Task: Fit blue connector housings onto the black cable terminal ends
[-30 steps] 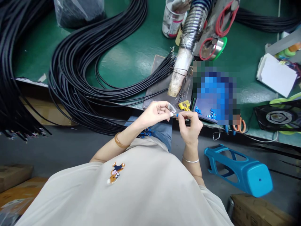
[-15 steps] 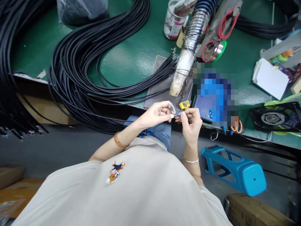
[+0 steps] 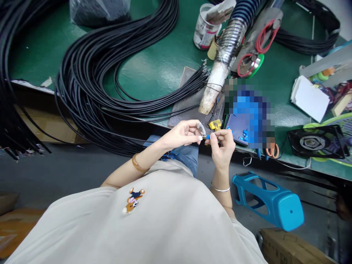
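My left hand (image 3: 184, 134) pinches the end of a thin cable, with a grey-white covering on one fingertip. Close against it on the right, my right hand (image 3: 223, 146) holds a small blue connector (image 3: 208, 137) between thumb and finger. The two fingertips almost meet at the bench edge. Just above them lies a yellow piece (image 3: 215, 125) on a dark board (image 3: 181, 116). Small blue parts (image 3: 244, 135) lie in a tray to the right.
A large bundle of black cables (image 3: 82, 73) curves over the green bench (image 3: 148, 66). A duct nozzle (image 3: 211, 91) hangs above the board. At right are a fan (image 3: 310, 142), orange-handled scissors (image 3: 272, 150) and a blue stool (image 3: 275, 201).
The view has shifted slightly. My right fingers have moved a little, and more of the blue connector shows between the hands.
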{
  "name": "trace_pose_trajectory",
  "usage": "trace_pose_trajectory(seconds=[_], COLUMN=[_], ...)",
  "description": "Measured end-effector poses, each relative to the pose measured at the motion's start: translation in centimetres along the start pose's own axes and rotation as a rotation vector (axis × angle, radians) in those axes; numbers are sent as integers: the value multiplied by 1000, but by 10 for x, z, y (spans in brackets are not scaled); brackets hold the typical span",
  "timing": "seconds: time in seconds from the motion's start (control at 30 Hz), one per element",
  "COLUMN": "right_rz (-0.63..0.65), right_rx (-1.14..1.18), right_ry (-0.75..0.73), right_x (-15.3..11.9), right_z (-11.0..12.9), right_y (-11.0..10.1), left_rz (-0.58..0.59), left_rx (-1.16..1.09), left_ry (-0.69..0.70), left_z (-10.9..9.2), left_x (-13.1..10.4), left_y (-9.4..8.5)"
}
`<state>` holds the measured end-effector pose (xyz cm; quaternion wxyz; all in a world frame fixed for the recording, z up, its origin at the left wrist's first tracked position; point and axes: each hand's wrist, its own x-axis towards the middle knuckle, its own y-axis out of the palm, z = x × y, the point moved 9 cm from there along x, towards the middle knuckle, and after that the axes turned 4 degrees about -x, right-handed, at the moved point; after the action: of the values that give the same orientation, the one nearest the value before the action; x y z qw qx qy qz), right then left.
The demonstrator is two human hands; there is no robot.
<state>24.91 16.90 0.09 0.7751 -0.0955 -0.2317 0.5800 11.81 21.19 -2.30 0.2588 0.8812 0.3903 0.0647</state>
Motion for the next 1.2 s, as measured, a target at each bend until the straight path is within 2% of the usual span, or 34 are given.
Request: trace_pose_trajectory(seconds=[0.1,0.2,0.3,0.4,0.47,0.53,0.77,0.97,1.07,1.2], right_rz=[55,151,128,-21,-159,-240,-73,7,7,-77], right_rx=[184,346,340,203,83,-47,-418,-611,-573,-381], right_ry=[117,227,252,187,96,-8,-338,-456,-438,-287], right_x=[4,9,13,13,9,3,-13,-18,-18,-12], right_z=[-8,-15,-16,-9,1,11,31,30,29,23], right_y=[5,13,10,-5,-19,-28,-7,5,2,-11], left_rz=[56,89,-3,-94,-126,-152,-166,-196,-190,-184], left_rx=[134,428,620,477,362,308,237,247,256,271], left_ry=[97,228,305,223,125,60,16,-8,-4,16], left_z=[-11,-21,-24,-14,-3,2,2,7,8,9], left_x=[-3,-8,-10,-7,-4,-2,1,2,2,3], left_y=[4,12,13,7,3,0,-6,-10,-10,-10])
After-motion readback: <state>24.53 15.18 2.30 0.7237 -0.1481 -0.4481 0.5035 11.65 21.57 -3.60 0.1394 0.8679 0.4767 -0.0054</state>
